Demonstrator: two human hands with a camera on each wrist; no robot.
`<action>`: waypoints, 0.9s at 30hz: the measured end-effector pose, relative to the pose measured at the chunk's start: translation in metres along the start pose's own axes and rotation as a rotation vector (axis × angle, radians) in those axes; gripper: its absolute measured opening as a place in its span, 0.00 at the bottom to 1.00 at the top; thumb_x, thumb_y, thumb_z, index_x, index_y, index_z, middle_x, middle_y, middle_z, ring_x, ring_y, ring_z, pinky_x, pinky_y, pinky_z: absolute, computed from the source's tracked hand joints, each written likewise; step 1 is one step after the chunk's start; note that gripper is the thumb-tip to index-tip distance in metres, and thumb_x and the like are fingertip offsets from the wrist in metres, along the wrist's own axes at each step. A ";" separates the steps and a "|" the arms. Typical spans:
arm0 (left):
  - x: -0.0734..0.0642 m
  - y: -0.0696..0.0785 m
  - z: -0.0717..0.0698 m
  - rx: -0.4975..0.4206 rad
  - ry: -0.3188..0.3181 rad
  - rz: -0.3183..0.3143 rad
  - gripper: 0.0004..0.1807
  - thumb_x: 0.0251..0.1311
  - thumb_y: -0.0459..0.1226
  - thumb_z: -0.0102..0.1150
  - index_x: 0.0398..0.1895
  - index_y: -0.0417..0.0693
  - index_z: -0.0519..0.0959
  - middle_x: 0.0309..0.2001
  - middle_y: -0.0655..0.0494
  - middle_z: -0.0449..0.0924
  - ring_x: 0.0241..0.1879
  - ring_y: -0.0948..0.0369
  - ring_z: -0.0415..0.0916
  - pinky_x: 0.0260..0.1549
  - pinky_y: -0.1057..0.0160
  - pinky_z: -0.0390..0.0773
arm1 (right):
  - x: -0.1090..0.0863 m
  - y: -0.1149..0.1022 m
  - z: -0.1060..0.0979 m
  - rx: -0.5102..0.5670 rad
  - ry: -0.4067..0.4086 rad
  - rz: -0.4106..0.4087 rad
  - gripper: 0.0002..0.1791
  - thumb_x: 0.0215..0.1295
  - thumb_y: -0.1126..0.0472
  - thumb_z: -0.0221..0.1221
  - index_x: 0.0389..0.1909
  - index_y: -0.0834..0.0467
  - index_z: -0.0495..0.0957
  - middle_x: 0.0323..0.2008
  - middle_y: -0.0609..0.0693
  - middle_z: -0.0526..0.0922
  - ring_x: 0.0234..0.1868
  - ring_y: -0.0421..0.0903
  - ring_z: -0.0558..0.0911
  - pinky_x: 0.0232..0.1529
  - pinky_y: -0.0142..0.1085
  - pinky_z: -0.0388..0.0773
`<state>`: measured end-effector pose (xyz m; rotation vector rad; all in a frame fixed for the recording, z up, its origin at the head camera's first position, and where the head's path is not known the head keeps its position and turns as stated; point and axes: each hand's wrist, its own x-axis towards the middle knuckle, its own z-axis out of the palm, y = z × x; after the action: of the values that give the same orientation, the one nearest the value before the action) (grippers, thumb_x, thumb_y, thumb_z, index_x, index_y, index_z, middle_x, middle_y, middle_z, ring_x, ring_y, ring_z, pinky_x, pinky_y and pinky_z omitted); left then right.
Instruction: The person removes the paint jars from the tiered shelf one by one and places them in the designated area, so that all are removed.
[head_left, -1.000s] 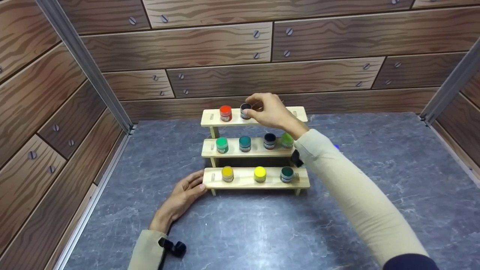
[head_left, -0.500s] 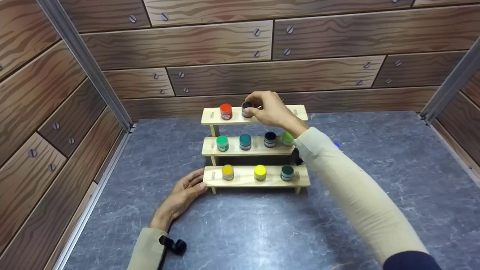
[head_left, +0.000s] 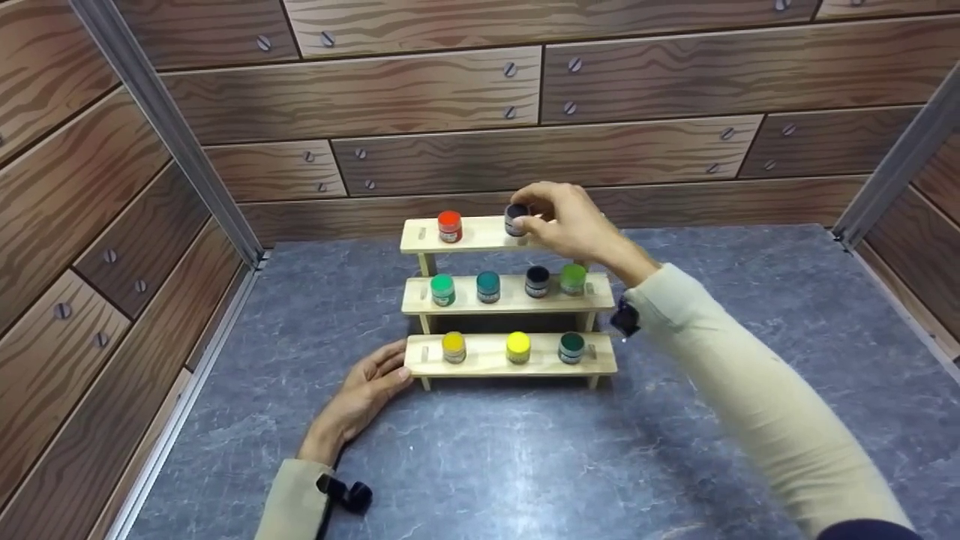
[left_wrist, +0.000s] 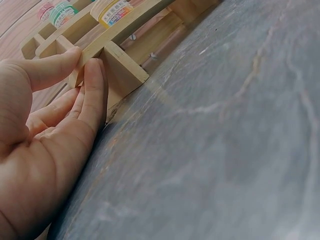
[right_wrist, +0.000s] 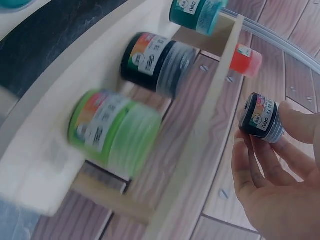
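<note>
A three-tier wooden display stand (head_left: 486, 366) holds small paint jars. With thumb and fingers, my left hand (head_left: 364, 394) pinches the left end of its lowest shelf; in the left wrist view the thumb (left_wrist: 57, 69) is at the shelf edge, fingers underneath. My right hand (head_left: 570, 225) pinches a dark paint jar (head_left: 515, 220) at the top tier; the right wrist view shows this black jar (right_wrist: 260, 119) between thumb and fingertips. A red jar (head_left: 450, 226) stands on the same tier to its left. The right hand covers the right end of that tier.
The middle tier bears green (head_left: 442, 290), teal (head_left: 488, 287), black (head_left: 537, 282) and light green jars (head_left: 573, 279). Ochre (head_left: 454, 347), yellow (head_left: 518, 348) and dark green jars (head_left: 571, 348) stand on the lowest. Wood-patterned walls (head_left: 480, 161) enclose the grey marbled tabletop (head_left: 480, 465).
My right hand has moved to the right along the top tier with the dark jar, away from the red one. The left hand has stayed on the lowest shelf's end.
</note>
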<state>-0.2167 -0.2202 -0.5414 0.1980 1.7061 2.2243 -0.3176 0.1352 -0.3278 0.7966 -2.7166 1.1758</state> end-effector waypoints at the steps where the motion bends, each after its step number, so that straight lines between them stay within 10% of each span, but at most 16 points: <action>1: 0.000 0.000 0.000 -0.003 -0.001 0.001 0.39 0.75 0.26 0.57 0.83 0.30 0.52 0.75 0.37 0.67 0.64 0.60 0.78 0.69 0.61 0.79 | -0.003 0.001 -0.003 -0.002 0.004 -0.010 0.20 0.76 0.61 0.65 0.65 0.62 0.81 0.57 0.61 0.86 0.51 0.55 0.87 0.54 0.47 0.86; 13: -0.001 -0.001 0.001 0.031 0.009 -0.004 0.38 0.76 0.28 0.56 0.82 0.25 0.52 0.76 0.33 0.65 0.61 0.62 0.79 0.65 0.66 0.80 | -0.034 0.024 -0.038 -0.049 0.044 -0.038 0.19 0.75 0.64 0.65 0.63 0.66 0.81 0.56 0.64 0.86 0.54 0.60 0.87 0.58 0.53 0.86; 27: 0.000 -0.001 0.000 0.025 0.017 -0.007 0.38 0.76 0.27 0.56 0.82 0.24 0.51 0.78 0.29 0.61 0.62 0.63 0.79 0.66 0.65 0.79 | -0.068 0.059 -0.072 -0.154 0.111 -0.056 0.17 0.74 0.64 0.67 0.59 0.65 0.83 0.50 0.61 0.88 0.46 0.54 0.86 0.45 0.23 0.77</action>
<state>-0.2162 -0.2201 -0.5419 0.1794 1.7414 2.2068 -0.2973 0.2491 -0.3341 0.7580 -2.6373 0.9565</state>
